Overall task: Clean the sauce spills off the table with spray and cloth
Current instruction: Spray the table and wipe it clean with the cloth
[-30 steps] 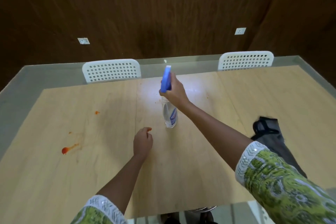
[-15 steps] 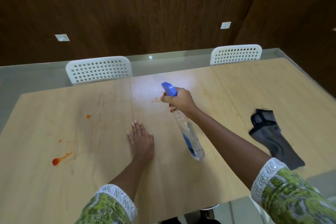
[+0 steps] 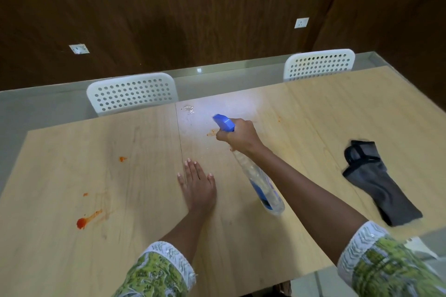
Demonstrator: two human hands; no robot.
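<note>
1. Orange-red sauce marked the desk (image 3: pixel 241 243) in several places: a large blob with a smeared tail (image 3: pixel 83 222) at lower left, a small spot (image 3: pixel 122 158) at mid left, and a smudge (image 3: pixel 212 132) near centre, just left of the spraying hand.
2. Of the two hands, the right hand (image 3: pixel 240 136) gripped the neck of the spray bottle (image 3: pixel 261 182), fingers curled round the trigger area; whether the trigger was squeezed could not be told.
3. The bottle's long axis ran from upper left to lower right: blue nozzle (image 3: pixel 223 122) up and away, clear base tilted down toward the lower centre.
4. That nozzle pointed toward the upper centre of the frame, where wet droplets (image 3: pixel 189 109) glistened on the desk.
5. The left hand (image 3: pixel 199 187) lay flat on the desk at centre, fingers spread and straight, holding nothing.
6. The dark grey cloth (image 3: pixel 381 188) lay crumpled at the right side of the frame, well apart from the left hand and nearer the right arm.
7. Judged from this, the central smudge sat closest to the nozzle, while the big blob lay far left, nearer the left hand; reaching it would likely need the nozzle swung left.
</note>
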